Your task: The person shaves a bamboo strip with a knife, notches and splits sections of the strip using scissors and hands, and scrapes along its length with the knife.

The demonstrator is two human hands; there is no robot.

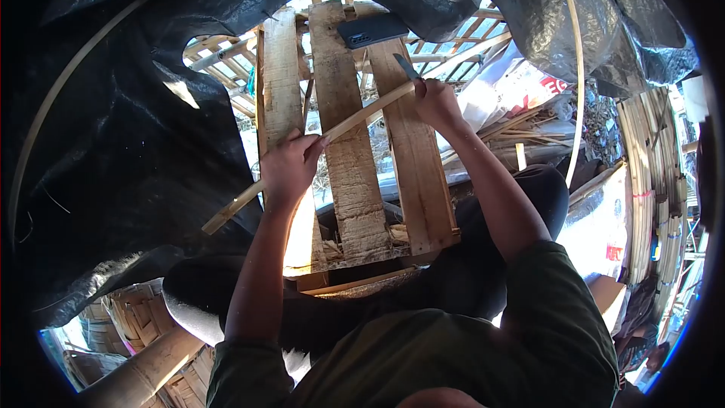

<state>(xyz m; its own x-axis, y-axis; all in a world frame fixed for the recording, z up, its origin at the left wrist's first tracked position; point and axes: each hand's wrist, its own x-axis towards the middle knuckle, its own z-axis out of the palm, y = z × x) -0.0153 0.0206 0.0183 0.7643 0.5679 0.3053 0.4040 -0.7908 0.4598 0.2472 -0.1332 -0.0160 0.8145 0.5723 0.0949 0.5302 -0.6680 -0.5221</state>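
Observation:
A long, pale bamboo strip slants across the wooden planks, its lower end out to the left over dark sheeting. My left hand is closed round the strip left of its middle. At the strip's upper right end, my right hand is closed, with a knife blade sticking out above it toward the upper left. The knife's handle is hidden in that hand. The blade lies close to the strip's end; whether they touch cannot be made out.
A dark phone lies at the far end of the planks. Black plastic sheeting hangs at the left and overhead. Bundled bamboo strips stand at the right. My crossed legs flank the planks' near end. A thick bamboo pole lies at lower left.

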